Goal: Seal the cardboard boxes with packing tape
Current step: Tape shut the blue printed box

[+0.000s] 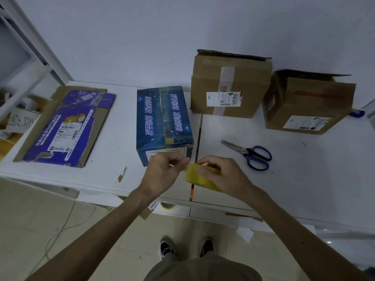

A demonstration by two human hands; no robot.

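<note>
A yellowish roll of packing tape is held in front of the blue printed box, above the table's front edge. My right hand grips the roll from above and behind. My left hand pinches at the roll's left edge, where the tape's free end seems to be. The blue box is closed, with an old tape strip along its top seam. Two brown cardboard boxes stand at the back right, one with a flap raised and the other with its top flaps open.
Blue-handled scissors lie on the white table right of my hands. A flattened purple box lies at the left. A white rack stands beyond the table's left end. Below are floor tiles, cables and my shoes.
</note>
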